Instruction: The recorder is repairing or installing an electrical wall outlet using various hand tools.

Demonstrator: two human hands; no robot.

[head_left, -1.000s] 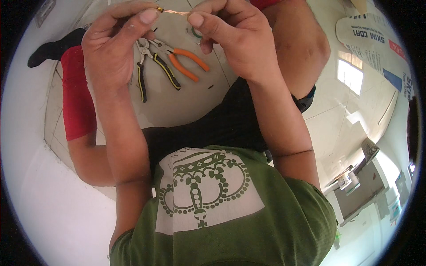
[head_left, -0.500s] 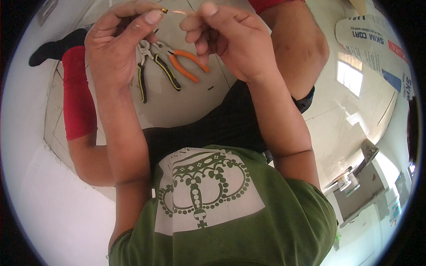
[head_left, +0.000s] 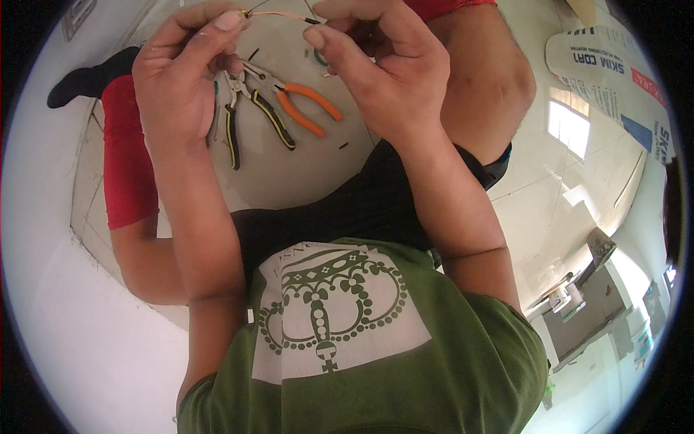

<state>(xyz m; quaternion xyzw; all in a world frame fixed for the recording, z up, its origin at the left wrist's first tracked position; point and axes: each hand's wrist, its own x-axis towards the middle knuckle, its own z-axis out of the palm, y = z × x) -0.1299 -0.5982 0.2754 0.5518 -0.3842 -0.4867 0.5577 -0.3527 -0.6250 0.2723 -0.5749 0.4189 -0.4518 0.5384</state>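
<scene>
My left hand (head_left: 176,90) is closed, pinching a thin copper wire (head_left: 278,14) at a small yellow piece (head_left: 246,13). My right hand (head_left: 383,76) has thumb and forefinger apart around the wire's dark end (head_left: 311,20); whether it touches them is unclear. Below the wire, yellow-and-black pliers (head_left: 264,116) and orange-handled pliers (head_left: 304,108) lie open on the tiled floor (head_left: 303,177). A small dark piece (head_left: 343,145) lies beside them. A green round item (head_left: 320,59) is partly hidden behind my right hand.
My bent legs (head_left: 484,87) frame the tools. A white wall (head_left: 50,217) is at the left. A large printed paper sack (head_left: 593,65) lies at upper right, and assorted objects (head_left: 567,293) stand farther right.
My right thumb and forefinger have spread apart, showing the wire's dark end. My left hand has shifted slightly left and up with the wire, which now spans a wider gap.
</scene>
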